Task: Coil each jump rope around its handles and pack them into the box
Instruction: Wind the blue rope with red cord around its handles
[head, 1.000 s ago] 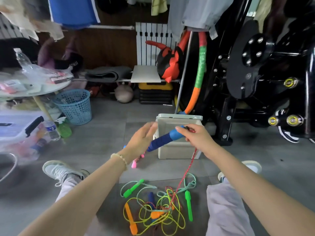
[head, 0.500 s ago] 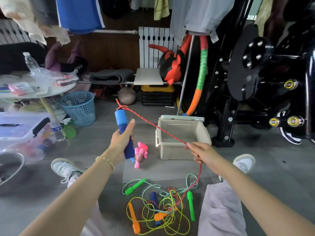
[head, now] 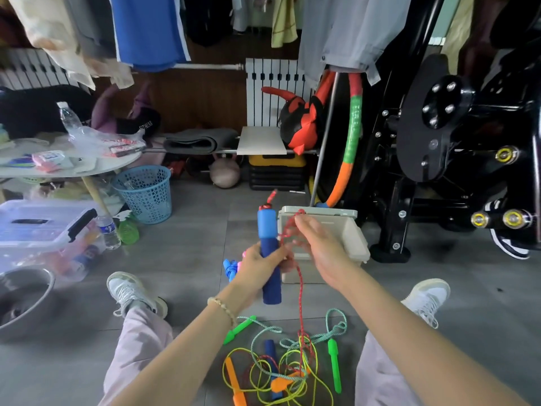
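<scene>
- The one readable word is "FITNESS", in white on a black cap at 10 o'clock of the view, behind the round white table.
- The red print on the packets on that table and the label on the water bottle at 9 o'clock are too small to read.
- The left hand, just below centre, has its fingers wrapped round the dark lower part of a blue handle. The handle stands nearly upright, with a red knot at its lighter top.
- The right hand, at 3 o'clock of the handle and just beside it, pinches the red rope at its raised fingertips. The fingers are blurred, so the exact grip is hard to make out.
- From the hands the red rope hangs toward 6 o'clock into a pile on the floor between the legs.
- In the pile lie a 2nd blue handle, 2 green handles, an orange handle cut off by the bottom edge, a yellow rope and a teal rope. They are tangled, and I cannot tell which rope joins which handle.
- The beige box sits on the floor at 2 o'clock of the hands. The right hand covers its near side, and its inside is hidden.
- A pink and blue item at 9 o'clock of the left hand is mostly hidden.
</scene>
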`<state>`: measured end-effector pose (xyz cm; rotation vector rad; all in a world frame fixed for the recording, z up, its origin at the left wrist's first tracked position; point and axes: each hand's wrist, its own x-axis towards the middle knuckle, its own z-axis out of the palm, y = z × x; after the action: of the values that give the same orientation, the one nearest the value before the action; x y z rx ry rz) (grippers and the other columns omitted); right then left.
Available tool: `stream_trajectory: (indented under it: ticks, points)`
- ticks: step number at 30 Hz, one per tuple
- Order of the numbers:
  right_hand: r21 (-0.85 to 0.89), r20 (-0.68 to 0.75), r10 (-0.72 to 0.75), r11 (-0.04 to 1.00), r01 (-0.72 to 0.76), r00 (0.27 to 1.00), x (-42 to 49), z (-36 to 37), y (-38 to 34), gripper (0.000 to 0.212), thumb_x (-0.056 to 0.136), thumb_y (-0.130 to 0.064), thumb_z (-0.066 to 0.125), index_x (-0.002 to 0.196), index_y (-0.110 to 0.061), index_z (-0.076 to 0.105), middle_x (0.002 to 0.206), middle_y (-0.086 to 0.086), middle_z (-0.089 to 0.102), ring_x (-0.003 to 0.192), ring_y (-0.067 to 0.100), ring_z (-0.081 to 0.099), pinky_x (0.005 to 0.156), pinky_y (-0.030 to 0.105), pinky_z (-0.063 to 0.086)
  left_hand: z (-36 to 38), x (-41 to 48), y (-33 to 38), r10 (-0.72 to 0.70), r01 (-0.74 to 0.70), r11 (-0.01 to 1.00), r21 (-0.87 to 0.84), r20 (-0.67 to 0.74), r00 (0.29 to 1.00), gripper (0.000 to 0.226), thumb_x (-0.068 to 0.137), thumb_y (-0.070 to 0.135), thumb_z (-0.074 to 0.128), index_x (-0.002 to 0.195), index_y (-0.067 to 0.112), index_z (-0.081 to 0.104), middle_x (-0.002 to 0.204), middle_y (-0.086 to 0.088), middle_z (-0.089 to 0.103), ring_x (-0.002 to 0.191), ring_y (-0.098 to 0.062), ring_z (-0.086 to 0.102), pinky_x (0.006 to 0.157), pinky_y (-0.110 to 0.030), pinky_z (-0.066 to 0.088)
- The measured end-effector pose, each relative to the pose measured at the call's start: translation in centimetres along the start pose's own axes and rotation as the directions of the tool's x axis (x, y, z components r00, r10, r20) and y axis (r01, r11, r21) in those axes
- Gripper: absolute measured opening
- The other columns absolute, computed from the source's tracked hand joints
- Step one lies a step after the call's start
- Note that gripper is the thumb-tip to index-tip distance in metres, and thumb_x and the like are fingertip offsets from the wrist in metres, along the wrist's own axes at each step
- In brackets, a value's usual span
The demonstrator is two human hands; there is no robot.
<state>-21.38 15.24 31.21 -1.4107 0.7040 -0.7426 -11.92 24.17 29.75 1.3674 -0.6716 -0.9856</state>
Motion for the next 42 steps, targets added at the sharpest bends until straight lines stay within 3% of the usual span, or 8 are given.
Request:
stream_trajectory:
  ticks: [4, 9, 13, 16, 25, 31, 36, 42]
  points:
    - [0.181, 0.321, 0.191, 0.949, -0.258, 0.928, -2.3, 0.6, 2.9, 0.037, 0.098, -0.036, 0.033, 0.105, -0.014, 0.062, 0.086, -0.001, 0.07, 0.072, 0.012, 0.064, 0.069, 0.024, 0.049, -1.8, 1.5, 3.7, 0.075, -0.08, 0.99, -0.113, -0.045, 0.996, 0.008, 0.088, 0.009, 0.065, 0.087, 0.004, 0.059, 0.065, -0.001, 0.07, 0.052, -0.011, 0.065, 0.054, -0.023, 0.056]
    - [0.014, 0.262, 0.163, 0.985, -0.173, 0.951, -3.7, -0.4, 4.9, 0.026, 0.099, -0.018, 0.037, 0.09, -0.008, 0.059, 0.059, -0.001, 0.042, 0.049, 0.007, 0.034, 0.052, 0.018, 0.03, -6.2, 3.4, 5.6, 0.115, -0.165, 0.949, -0.27, -0.191, 0.975, 0.008, 0.09, 0.01, 0.061, 0.097, 0.005, 0.062, 0.075, 0.0, 0.074, 0.066, -0.013, 0.071, 0.06, -0.021, 0.056]
    - [0.151, 0.12, 0.082, 0.983, -0.1, 0.989, -1.9, 0.2, 2.0, 0.024, 0.1, -0.017, 0.036, 0.09, -0.007, 0.055, 0.05, -0.009, 0.036, 0.045, 0.005, 0.026, 0.048, 0.018, 0.025, -5.1, 0.8, 1.6, -0.167, 0.144, 0.962, 0.234, 0.079, 0.983, 0.033, 0.08, 0.03, 0.075, 0.092, 0.002, 0.06, 0.067, -0.005, 0.07, 0.056, -0.012, 0.066, 0.057, -0.024, 0.054]
    - [0.235, 0.113, 0.025, 0.971, -0.051, 0.993, -0.6, 1.3, -0.3, 0.029, 0.102, -0.018, 0.033, 0.086, -0.011, 0.056, 0.049, -0.01, 0.035, 0.044, 0.004, 0.024, 0.047, 0.019, 0.022, -2.3, -1.5, -0.4, -0.167, 0.112, 0.962, 0.249, 0.212, 0.963, 0.012, 0.086, 0.016, 0.068, 0.084, 0.011, 0.057, 0.073, -0.001, 0.068, 0.056, -0.003, 0.066, 0.059, -0.016, 0.052]
    - [0.365, 0.245, 0.067, 0.918, -0.156, 0.967, -2.0, 1.7, 1.6, 0.035, 0.094, -0.033, 0.035, 0.103, -0.013, 0.062, 0.085, -0.002, 0.071, 0.077, 0.009, 0.066, 0.071, 0.023, 0.051, -2.0, 0.7, 1.8, 0.038, -0.052, 0.981, -0.187, -0.078, 0.996, 0.01, 0.086, 0.008, 0.067, 0.084, 0.003, 0.059, 0.073, -0.007, 0.07, 0.057, -0.014, 0.066, 0.061, -0.027, 0.058]
    - [-0.057, 0.293, 0.196, 0.981, -0.188, 0.936, -4.8, 0.0, 4.8, 0.023, 0.099, -0.016, 0.041, 0.093, -0.009, 0.063, 0.075, 0.005, 0.063, 0.061, 0.012, 0.059, 0.07, 0.023, 0.052, -5.5, 3.3, 4.5, 0.103, -0.181, 0.939, -0.291, -0.264, 0.959, 0.008, 0.086, 0.008, 0.067, 0.091, 0.005, 0.062, 0.075, -0.004, 0.073, 0.069, -0.015, 0.071, 0.067, -0.024, 0.058]
    - [0.06, 0.094, 0.077, 0.995, -0.083, 0.993, -2.7, 0.1, 2.4, 0.019, 0.097, -0.015, 0.046, 0.095, -0.008, 0.064, 0.077, 0.0, 0.073, 0.073, 0.014, 0.068, 0.074, 0.027, 0.054, -5.1, 1.4, 0.5, -0.175, 0.174, 0.985, -0.015, -0.017, 0.984, 0.034, 0.078, 0.03, 0.075, 0.093, 0.004, 0.059, 0.076, -0.008, 0.07, 0.061, -0.016, 0.069, 0.059, -0.029, 0.057]
    - [0.155, -0.008, 0.011, 0.988, -0.01, 1.0, -1.0, 1.4, 0.5, 0.017, 0.097, -0.016, 0.049, 0.094, -0.008, 0.064, 0.088, 0.002, 0.073, 0.084, 0.009, 0.07, 0.074, 0.017, 0.054, -0.9, -1.0, -1.6, -0.089, 0.108, 0.983, -0.15, 0.132, 0.987, 0.013, 0.087, -0.001, 0.062, 0.099, 0.002, 0.061, 0.074, -0.001, 0.071, 0.062, -0.01, 0.069, 0.059, -0.017, 0.053]
